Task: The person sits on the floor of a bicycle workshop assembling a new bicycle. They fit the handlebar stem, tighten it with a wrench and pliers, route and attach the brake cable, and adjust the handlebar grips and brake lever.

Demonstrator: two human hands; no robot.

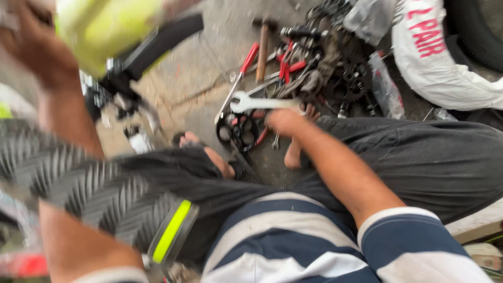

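My right hand (285,121) reaches forward over my lap and grips a silver open-ended wrench (257,102) by its shaft, its jaw pointing left. Just below the wrench lies a black chainring (238,131). My left hand (36,52) is raised at the upper left, blurred, against a yellow-green bicycle frame (102,26); whether it grips the frame is unclear. A knobby black tyre (89,191) with a yellow-green rim (172,231) crosses in front of my left forearm.
A pile of tools sits on the concrete floor: red-handled pliers (291,65), a wooden-handled hammer (262,47), black sprockets (348,81). A white sack (445,68) and another tyre (479,31) lie at top right. My bare feet (209,154) rest near the chainring.
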